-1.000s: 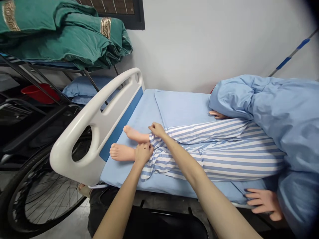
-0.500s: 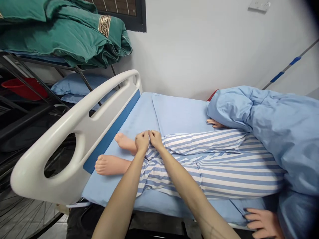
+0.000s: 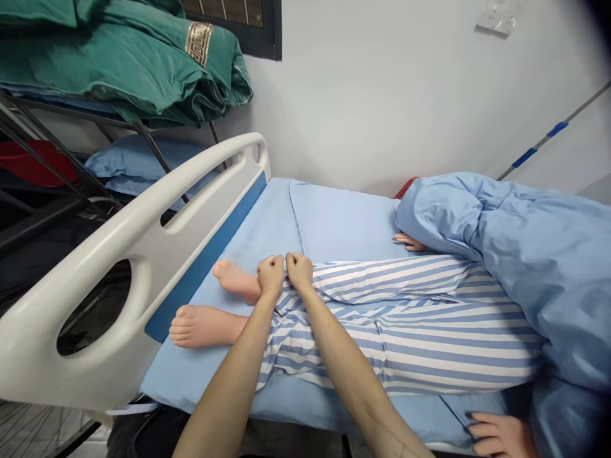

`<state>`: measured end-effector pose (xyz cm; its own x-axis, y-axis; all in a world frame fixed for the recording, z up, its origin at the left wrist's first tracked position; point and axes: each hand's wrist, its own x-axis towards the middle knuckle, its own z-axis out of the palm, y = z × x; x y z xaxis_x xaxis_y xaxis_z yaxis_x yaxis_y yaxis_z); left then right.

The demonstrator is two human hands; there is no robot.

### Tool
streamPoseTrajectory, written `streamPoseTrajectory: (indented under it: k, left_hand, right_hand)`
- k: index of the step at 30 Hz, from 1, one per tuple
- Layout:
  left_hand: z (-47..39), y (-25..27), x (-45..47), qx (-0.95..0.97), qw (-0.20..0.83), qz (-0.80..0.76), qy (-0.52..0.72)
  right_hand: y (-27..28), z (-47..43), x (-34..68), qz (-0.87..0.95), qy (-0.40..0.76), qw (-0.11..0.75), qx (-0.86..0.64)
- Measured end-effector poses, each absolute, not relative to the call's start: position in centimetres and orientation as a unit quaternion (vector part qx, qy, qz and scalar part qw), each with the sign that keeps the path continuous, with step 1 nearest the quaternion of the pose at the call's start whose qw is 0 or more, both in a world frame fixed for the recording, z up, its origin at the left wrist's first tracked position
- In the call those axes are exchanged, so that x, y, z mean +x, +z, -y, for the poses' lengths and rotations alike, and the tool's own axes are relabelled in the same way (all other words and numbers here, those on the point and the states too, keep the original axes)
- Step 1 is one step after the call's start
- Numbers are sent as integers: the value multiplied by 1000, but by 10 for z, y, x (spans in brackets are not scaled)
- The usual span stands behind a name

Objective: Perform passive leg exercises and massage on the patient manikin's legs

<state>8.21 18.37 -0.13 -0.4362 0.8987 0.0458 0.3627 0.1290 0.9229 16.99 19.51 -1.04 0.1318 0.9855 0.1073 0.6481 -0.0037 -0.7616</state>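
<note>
A manikin lies on the bed in blue-and-white striped trousers, its bare near foot and far foot pointing left. My left hand is closed in a fist at the cuff of the far trouser leg, just above the ankle. Right beside it, with a small gap between, my right hand is closed on the same trouser leg. Fabric bunches below both fists; the fingertips are hidden. My forearms cross over the near leg.
A white footboard stands left of the feet. A blue quilt covers the manikin's upper part, with a manikin hand at the near edge. Green folded bedding lies on a rack at the upper left. A red basin sits below.
My two fists have moved slightly apart, still at the far trouser cuff. The view has shifted a little, so the footboard and feet appear farther left and lower.
</note>
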Motion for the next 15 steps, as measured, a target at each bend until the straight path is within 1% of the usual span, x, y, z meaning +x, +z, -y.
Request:
streamPoseTrajectory:
  k: [4,7,10,13,15]
  left_hand:
    - [-194,21,91,298,340,-645,616]
    - [-200,32,106,266,394,-592,651]
    - [-199,21,117,288,403,-610,618]
    - [-194,-3,118,381,349,-649,558]
    - [-191,-14,115,439,320,-658,521]
  right_hand:
    - [-14,-197,165,579,259,405,-658]
    - [-15,-200,164,551,277,445,-649]
    - [-17,-203,165,509,326,496,-623]
    - [-20,-206,166,454,372,534,-609]
    - [-23,-207,166,441,379,540,-609]
